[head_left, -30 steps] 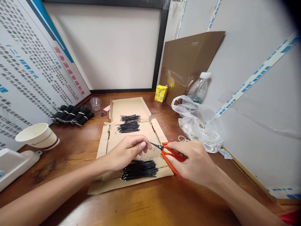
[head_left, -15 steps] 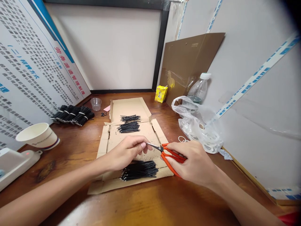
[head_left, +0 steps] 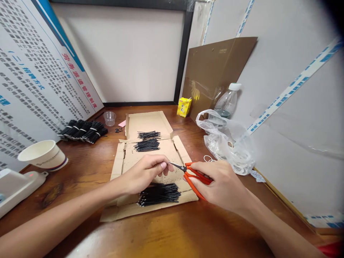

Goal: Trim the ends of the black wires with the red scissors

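My right hand (head_left: 223, 182) is closed around the orange handles of a pair of scissors (head_left: 196, 176). Their narrow dark blades point left, with the tips at the fingers of my left hand (head_left: 150, 172). The left thumb and forefinger are pinched together; whatever sits between them is too small to make out. Below the left hand, a large pile of short black wires (head_left: 159, 194) lies on a flattened cardboard sheet (head_left: 150, 161), their left ends light-coloured. Farther back on the cardboard are two smaller groups of black wires, a nearer one (head_left: 147, 145) and a farther one (head_left: 149, 134).
Bundled black wires (head_left: 83, 130) lie at the left, near a paper cup (head_left: 44, 154), a white power strip (head_left: 21, 190) and a clear plastic cup (head_left: 109, 118). A yellow box (head_left: 184, 107) stands at the back. Rightward are a plastic bag (head_left: 228, 143) with white rings and a bottle (head_left: 228, 100).
The scissors have shifted very slightly to the right in my right hand's grip. My left hand stays in the same pinch, and the wire piles look the same.
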A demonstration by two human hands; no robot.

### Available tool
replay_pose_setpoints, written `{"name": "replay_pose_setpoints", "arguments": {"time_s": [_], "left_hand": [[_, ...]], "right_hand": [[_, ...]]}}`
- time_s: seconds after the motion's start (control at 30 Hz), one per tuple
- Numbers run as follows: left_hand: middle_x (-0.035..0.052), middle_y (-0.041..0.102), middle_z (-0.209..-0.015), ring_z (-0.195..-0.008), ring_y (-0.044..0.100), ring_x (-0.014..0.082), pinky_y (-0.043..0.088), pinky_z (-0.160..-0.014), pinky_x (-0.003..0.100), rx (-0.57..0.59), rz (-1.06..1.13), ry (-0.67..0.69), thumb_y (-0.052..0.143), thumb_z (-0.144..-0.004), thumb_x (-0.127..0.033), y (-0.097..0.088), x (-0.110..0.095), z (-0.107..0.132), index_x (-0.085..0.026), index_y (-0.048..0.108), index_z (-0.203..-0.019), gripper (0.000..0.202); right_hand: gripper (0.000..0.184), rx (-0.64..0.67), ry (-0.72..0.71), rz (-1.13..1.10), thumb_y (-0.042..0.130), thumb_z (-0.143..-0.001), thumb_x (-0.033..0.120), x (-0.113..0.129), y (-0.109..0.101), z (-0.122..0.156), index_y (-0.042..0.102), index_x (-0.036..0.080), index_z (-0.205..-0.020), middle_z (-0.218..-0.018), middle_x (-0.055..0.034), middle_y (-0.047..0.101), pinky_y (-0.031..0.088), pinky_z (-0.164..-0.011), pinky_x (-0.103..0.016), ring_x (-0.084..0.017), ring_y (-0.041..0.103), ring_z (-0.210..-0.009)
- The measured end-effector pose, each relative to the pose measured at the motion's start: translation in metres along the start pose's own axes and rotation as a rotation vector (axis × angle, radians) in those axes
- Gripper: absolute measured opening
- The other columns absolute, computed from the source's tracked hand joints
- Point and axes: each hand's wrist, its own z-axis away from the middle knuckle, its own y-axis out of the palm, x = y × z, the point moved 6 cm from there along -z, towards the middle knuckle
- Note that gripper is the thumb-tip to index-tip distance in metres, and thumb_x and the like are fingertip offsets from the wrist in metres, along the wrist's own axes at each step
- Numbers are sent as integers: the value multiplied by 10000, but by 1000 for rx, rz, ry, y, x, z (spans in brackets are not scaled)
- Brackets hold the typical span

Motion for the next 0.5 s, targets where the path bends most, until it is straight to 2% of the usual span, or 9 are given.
{"name": "replay_pose_setpoints", "arguments": {"time_s": [0.17, 0.33, 0.5], "left_hand": [[29, 599, -818, -778, 534, 150, 406, -710, 257, 9, -2, -1, 383, -957, -243, 0, 0, 0, -150, 610, -865, 262], [24, 590, -809, -773, 533, 143, 402, -703, 251, 13, 13, -2, 375, -967, -241, 1, -1, 1, -147, 608, -867, 270], [24, 593, -813, -769, 530, 140, 401, -707, 252, 11, 10, 8, 377, -969, -236, 1, 0, 1, -145, 606, -861, 269]], "right_hand": [[157, 27, 23, -15, 545, -828, 231, 0, 1, 1, 667, 160, -761, -489, 33, 531, 278, -473, -236, -86, 435, -427], [174, 18, 18, -9, 537, -831, 232, -1, 0, 1, 652, 158, -725, -485, 39, 507, 269, -467, -236, -81, 398, -427], [251, 39, 12, 31, 522, -843, 241, -2, 2, 2, 577, 165, -610, -465, 48, 450, 251, -467, -246, -77, 326, -423]]}}
